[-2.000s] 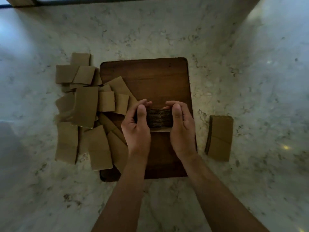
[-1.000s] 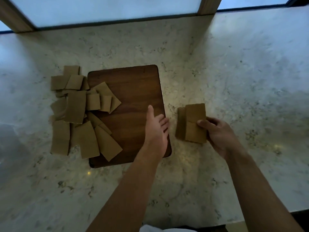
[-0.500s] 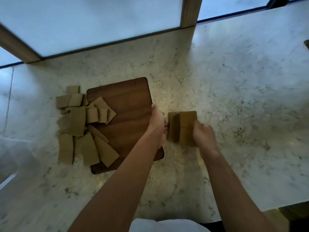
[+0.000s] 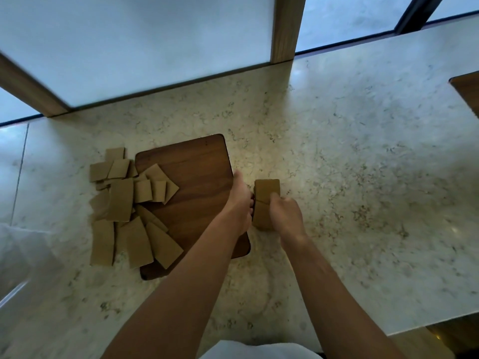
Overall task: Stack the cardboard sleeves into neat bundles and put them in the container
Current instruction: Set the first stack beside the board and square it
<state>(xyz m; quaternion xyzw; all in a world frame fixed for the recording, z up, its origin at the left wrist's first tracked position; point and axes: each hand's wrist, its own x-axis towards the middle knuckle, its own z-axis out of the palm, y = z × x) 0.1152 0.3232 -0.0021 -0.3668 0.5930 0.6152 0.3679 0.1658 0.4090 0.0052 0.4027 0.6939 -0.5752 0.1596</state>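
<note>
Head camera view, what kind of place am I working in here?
Probably a cafe or kitchen counter by a window: a marble countertop, a wooden board, loose cardboard sleeves, and frosted glass panes right behind the counter.

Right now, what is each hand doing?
Left hand: pressed against the left side of the sleeve bundle.
Right hand: closed on the bundle's right side.

Pale marble counter (image 4: pixel 337 156) below frosted windows (image 4: pixel 145 40)
</note>
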